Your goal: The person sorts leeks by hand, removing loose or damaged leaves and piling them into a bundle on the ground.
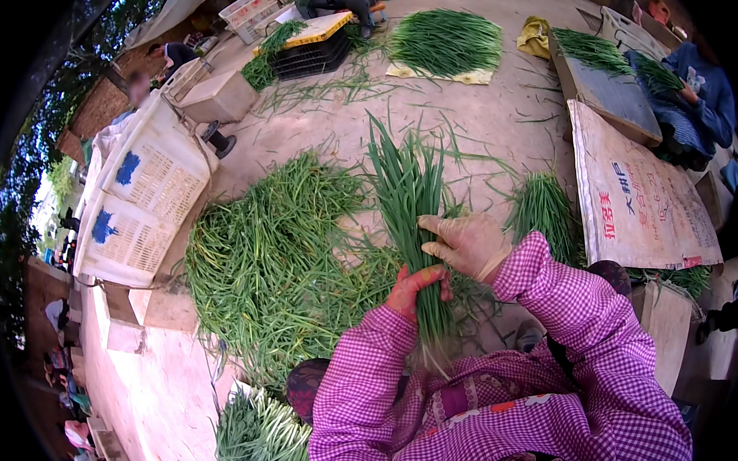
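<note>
A bunch of long green garlic chives [408, 187] stands nearly upright in front of me, leaf tips away and pale stem ends toward my lap. My left hand [417, 293], in an orange-red glove, is closed around its lower part. Higher up, my right hand [470, 247], in a pale thin glove, pinches the right edge of the same bunch with thumb and fingers. Left of the bunch, a wide heap of loose, tangled chives [271, 243] covers the ground. A neater pile of chives [543, 215] lies right of my right hand.
More chives with white stems [263, 441] lie at lower left. A white plastic crate [149, 191] stands at left, a black crate [310, 58] farther off. A chive pile [445, 42] rests on a sheet. At right, a printed sack [643, 194] lies near a seated person [697, 105].
</note>
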A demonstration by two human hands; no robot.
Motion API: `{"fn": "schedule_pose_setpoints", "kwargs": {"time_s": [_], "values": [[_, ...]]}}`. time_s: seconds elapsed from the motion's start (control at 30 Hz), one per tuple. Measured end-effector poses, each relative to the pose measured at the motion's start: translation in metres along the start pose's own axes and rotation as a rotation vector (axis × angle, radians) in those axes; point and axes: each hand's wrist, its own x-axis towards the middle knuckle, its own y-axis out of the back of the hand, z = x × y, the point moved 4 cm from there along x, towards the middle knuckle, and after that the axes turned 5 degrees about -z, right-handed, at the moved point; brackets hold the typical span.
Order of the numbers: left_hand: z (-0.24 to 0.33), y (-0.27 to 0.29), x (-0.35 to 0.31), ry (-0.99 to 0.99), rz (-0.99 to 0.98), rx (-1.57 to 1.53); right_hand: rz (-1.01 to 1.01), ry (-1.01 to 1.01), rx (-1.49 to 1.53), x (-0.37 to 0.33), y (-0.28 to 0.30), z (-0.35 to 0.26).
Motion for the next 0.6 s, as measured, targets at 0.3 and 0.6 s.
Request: {"fn": "schedule_pose_setpoints", "kwargs": {"time_s": [0.3,0.6], "values": [[0.005,-0.003,-0.007,-0.065,0.081,0.056,-0.080,-0.178,-0.001,-0.001,-0.009,0.001],[0.011,-0.008,-0.008,-0.103,0.057,0.116,-0.088,-0.109,0.070,-0.002,-0.009,0.001]]}}
